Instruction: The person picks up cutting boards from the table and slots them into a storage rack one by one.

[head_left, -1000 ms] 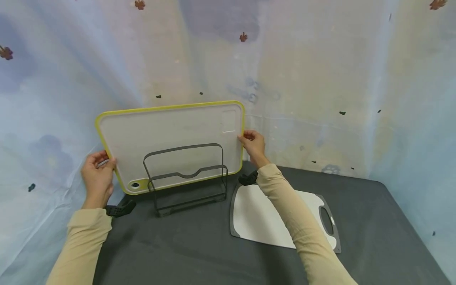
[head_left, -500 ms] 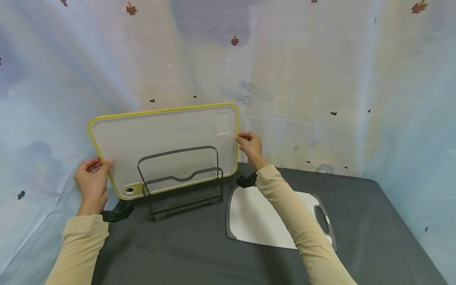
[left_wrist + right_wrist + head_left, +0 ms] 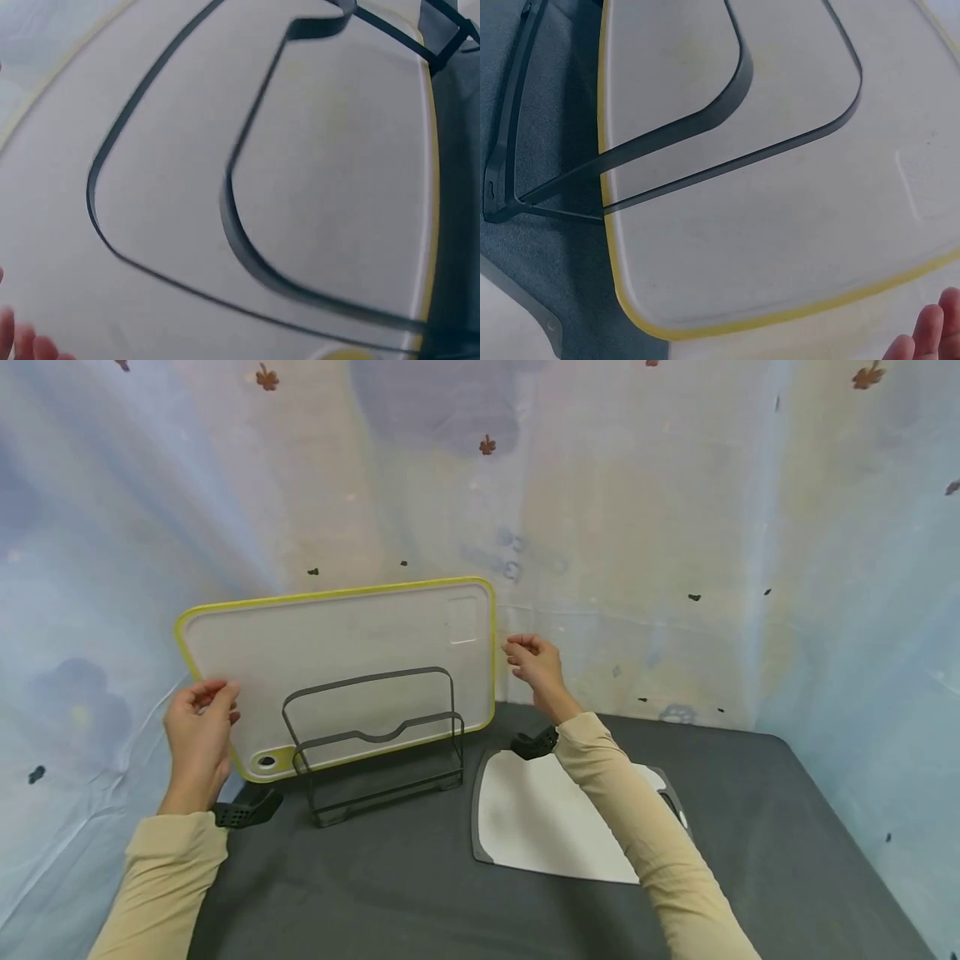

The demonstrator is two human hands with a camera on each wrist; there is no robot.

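A large white cutting board with a yellow rim (image 3: 375, 635) stands upright, leaning slightly, behind the visible loops of a dark metal rack (image 3: 378, 735). Anything of the rack behind the board is hidden. My left hand (image 3: 197, 731) is in front of the board's left edge, thumb and fingers loosely bent, with no rim between them. In the left wrist view its fingertips (image 3: 34, 346) show in front of the white surface. A small gap separates my right hand (image 3: 538, 668) from the board's right edge; its fingers hold nothing, and some fingertips (image 3: 928, 330) show in the right wrist view.
On the dark grey table (image 3: 390, 893), a smaller white cutting board with grey corners (image 3: 543, 818) lies flat to the right of the rack, partly under my right forearm. A patterned cloth curtain (image 3: 622, 527) hangs behind the table and along both sides.
Both hands have let go of the yellow-rimmed cutting board's side edges. The right hand has drawn away to the right; the left has come in front of the rim. The board stays standing in place.
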